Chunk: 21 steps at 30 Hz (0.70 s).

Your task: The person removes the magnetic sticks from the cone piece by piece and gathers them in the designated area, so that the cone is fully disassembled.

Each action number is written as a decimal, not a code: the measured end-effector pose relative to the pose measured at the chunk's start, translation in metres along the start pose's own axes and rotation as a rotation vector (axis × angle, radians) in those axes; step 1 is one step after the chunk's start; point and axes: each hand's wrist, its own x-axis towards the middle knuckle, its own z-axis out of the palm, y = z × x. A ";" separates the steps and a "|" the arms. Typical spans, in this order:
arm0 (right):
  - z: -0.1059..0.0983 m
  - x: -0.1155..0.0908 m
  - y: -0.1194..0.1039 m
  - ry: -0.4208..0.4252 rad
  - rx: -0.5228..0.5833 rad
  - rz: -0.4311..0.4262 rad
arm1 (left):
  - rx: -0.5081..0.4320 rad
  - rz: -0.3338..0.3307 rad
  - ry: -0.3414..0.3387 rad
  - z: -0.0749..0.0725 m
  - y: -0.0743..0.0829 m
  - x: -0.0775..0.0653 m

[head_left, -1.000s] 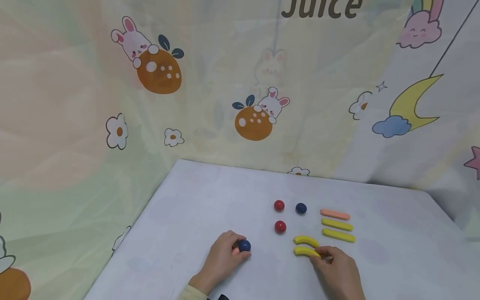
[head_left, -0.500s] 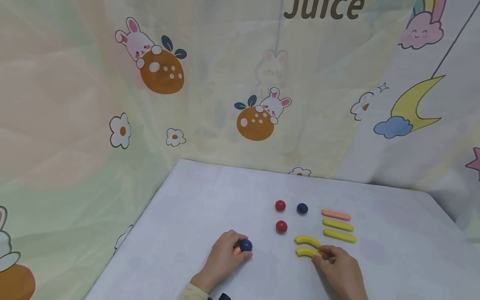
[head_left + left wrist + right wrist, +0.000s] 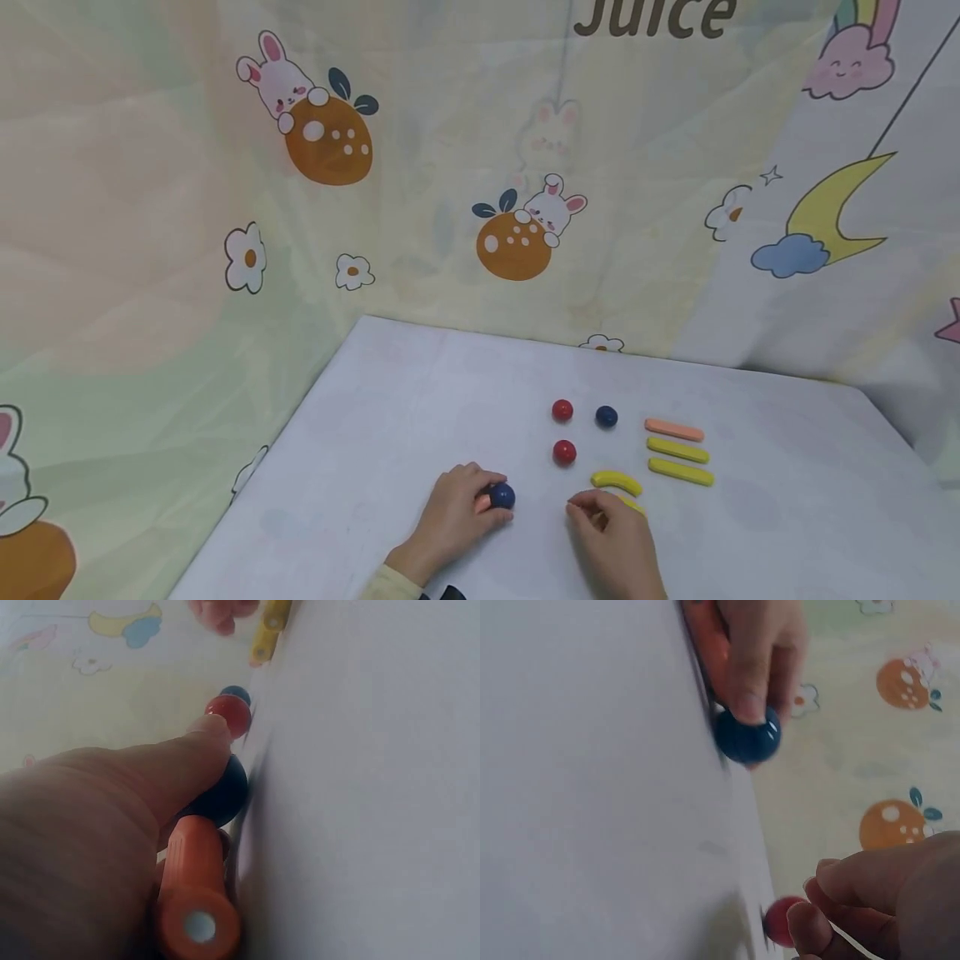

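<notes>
My left hand (image 3: 453, 517) pinches a glossy dark blue ball (image 3: 503, 497) between thumb and fingers, low over the white table. An orange rod (image 3: 196, 862) with a round, silvery-tipped end touches that ball and lies along the same hand. To the right, my right hand (image 3: 618, 537) has bent fingers and holds nothing that I can see. It is closest to two curved yellow rods: the farther one (image 3: 617, 482) shows whole, while the nearer one (image 3: 632, 505) is mostly hidden behind the hand. In the right wrist view a red ball (image 3: 781, 922) appears beyond the fingertips.
Two red balls, a far one (image 3: 562, 410) and a near one (image 3: 565, 452), lie beyond the hands beside another blue ball (image 3: 607, 417). Farther right, a straight salmon rod (image 3: 674, 430) and two straight yellow rods (image 3: 678, 472) lie in a row. A printed cloth (image 3: 450, 167) hangs behind the table.
My right hand has left the end of the nearer curved yellow rod and moved left, now partly covering it. My left hand, still holding the blue ball, has shifted slightly right.
</notes>
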 end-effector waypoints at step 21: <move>0.027 -0.015 -0.004 -0.108 0.020 -0.198 | -0.037 0.209 -0.067 0.011 0.020 -0.008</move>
